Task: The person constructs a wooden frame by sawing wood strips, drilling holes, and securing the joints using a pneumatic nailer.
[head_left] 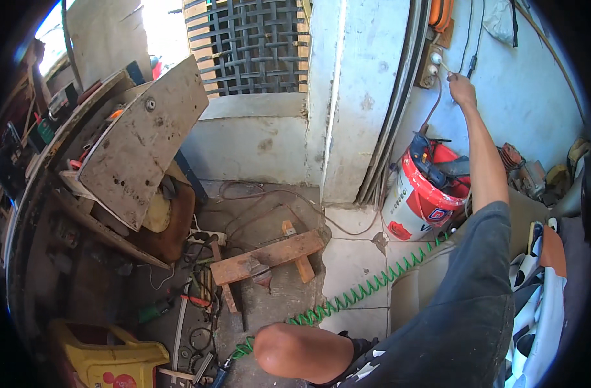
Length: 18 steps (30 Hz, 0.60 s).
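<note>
Plug [437,59] at the wall socket board [430,66], high on the blue wall [522,90] | progress: seems not fully pushed in yet, cord [431,107] hangs down toward the red bucket [419,194] | right hand [462,89] just below and right of it, fingers pinching it | left hand not in view

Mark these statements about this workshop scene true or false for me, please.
1. The right hand reaches up to the wall socket. True.
2. The coiled hose on the floor is red. False: it is green.
3. The red and white bucket stands by the wall and holds tools. True.
4. The wooden bench hangs on the wall. False: it lies on the floor.
5. The left hand shows plainly. False: it is out of view.
</note>
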Available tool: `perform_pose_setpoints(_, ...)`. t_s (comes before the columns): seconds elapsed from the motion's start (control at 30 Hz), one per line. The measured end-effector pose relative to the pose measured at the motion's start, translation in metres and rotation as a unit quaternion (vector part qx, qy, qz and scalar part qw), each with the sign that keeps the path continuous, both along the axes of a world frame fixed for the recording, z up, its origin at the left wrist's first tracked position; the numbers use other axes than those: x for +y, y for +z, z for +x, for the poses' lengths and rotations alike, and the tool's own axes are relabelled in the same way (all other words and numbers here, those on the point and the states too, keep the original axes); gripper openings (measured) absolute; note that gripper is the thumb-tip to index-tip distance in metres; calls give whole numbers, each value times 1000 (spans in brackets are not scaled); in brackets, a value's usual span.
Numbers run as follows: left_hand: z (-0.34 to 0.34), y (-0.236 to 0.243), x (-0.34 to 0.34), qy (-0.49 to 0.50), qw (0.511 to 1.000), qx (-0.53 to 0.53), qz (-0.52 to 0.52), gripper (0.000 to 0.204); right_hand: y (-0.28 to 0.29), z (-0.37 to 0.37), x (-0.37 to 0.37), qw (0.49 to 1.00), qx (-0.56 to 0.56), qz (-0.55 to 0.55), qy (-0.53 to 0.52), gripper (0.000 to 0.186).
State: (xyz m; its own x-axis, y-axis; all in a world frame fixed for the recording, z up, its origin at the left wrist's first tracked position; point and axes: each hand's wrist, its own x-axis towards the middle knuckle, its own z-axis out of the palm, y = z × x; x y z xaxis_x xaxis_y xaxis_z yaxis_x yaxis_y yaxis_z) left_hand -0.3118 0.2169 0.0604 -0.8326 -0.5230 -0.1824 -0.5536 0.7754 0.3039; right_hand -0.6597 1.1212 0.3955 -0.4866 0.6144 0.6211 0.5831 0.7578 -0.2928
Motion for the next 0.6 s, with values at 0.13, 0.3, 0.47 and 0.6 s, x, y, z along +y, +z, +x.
perform_pose_setpoints(0.13,0,0,7,2,1000,-1,-21,41,-4,22,-32,999,22,-41,-14,49)
perform_pose_setpoints(0.3,73,-48,-56,70,997,26,21,38,-51,-27,-9,944,-58,308,-106,51)
perform_pose_setpoints(0.47,204,-35,-69,68,997,31,-24,36,-222,24,-313,877,97,-45,469,46)
perform_pose_setpoints(0.6,208,-63,-19,-8,985,108,-137,22,-254,117,-611,612,-237,-219,722,34)
